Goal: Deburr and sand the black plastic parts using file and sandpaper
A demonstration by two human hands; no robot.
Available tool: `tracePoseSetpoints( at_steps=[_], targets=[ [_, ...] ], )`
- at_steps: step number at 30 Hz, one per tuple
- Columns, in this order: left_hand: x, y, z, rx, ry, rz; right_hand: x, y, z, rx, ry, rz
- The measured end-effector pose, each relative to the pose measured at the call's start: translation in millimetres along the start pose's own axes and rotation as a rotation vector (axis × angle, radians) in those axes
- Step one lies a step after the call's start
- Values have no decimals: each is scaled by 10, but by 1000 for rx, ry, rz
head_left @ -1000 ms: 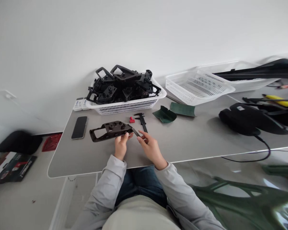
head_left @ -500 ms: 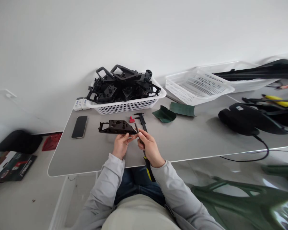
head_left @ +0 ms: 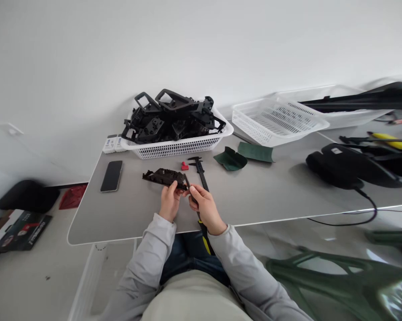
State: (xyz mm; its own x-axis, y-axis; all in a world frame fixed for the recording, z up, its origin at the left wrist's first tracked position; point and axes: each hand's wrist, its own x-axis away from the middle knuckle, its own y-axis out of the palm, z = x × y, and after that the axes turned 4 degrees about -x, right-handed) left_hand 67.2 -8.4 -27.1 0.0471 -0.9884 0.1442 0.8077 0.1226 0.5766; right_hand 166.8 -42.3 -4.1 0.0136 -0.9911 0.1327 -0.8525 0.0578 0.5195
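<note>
My left hand (head_left: 170, 201) grips the right end of a dark plastic part (head_left: 163, 176), which is tilted above the grey table. In my right hand (head_left: 205, 206) is a slim dark file-like tool with a black and yellow handle (head_left: 205, 238); its tip lies against the part's right end. The handle hangs below my right hand, over the table's front edge. Just beyond my hands lie a small red piece (head_left: 184, 166) and a black caliper (head_left: 200, 171).
A white basket (head_left: 180, 149) heaped with black parts stands behind. Two green pieces (head_left: 256, 152) lie to its right, near another white basket (head_left: 281, 122). A phone (head_left: 111, 176) lies at left. Black padded items (head_left: 344, 165) are at right.
The dark part has turned and tilted, and its left end has shifted a little to the right. The tool's tip has moved slightly left. Both hands keep their hold.
</note>
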Motion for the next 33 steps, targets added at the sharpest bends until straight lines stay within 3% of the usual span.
tracePoseSetpoints(
  at_steps=[8, 15, 21, 25, 33],
  targets=[
    [43, 47, 44, -41, 57, -124, -15, -33, 24, 78, -36, 5],
    [-5, -53, -57, -244, 196, 91, -28, -146, -9, 373, -113, 59],
    [37, -49, -50, -335, 247, 134, 81, -216, -78, 960, -339, 88],
    [59, -16, -10, -364, 272, 150, 134, -174, -87, 1227, -382, 92],
    [54, 3, -12, -400, 296, 153, 121, -137, -89, 1354, -415, 134]
  ],
)
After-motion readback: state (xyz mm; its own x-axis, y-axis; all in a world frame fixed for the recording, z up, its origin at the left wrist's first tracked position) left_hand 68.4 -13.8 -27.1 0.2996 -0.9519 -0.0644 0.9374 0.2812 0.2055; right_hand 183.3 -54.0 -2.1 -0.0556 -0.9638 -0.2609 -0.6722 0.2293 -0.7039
